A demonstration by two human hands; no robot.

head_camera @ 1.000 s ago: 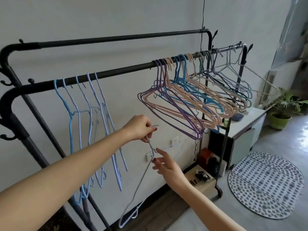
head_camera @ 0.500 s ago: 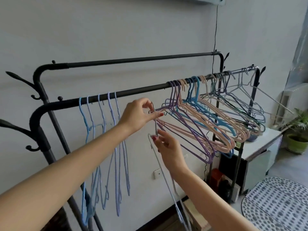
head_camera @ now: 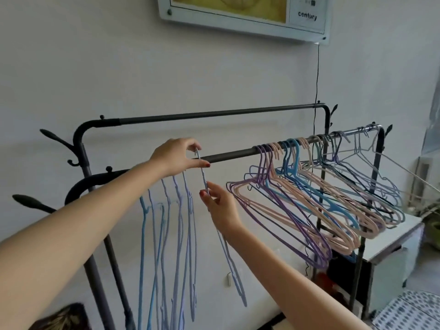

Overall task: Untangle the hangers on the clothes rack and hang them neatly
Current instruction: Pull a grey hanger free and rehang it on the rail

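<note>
A black clothes rack has a front rail point(head_camera: 233, 155) and a higher back rail point(head_camera: 214, 114). My left hand point(head_camera: 177, 157) pinches the hook of a pale lavender hanger point(head_camera: 232, 263) right at the front rail. My right hand point(head_camera: 220, 206) grips the same hanger's neck just below. Its body hangs down edge-on behind my right forearm. Several blue and lilac hangers point(head_camera: 166, 234) hang straight on the rail's left part. A tangled bunch of purple, pink and blue hangers point(head_camera: 309, 206) crowds the rail's right part.
A framed board point(head_camera: 242, 13) hangs on the wall above, with a black cord point(head_camera: 317, 75) running down from it. A white cabinet point(head_camera: 390, 241) stands behind the rack's right post. A dotted mat point(head_camera: 414, 313) lies at the lower right. Rack side hooks point(head_camera: 31, 201) jut out at left.
Both hands have lifted the lavender hanger from waist height up to the front rail. Its hook now sits at the rail, beside the straight hangers. The view has tilted upward.
</note>
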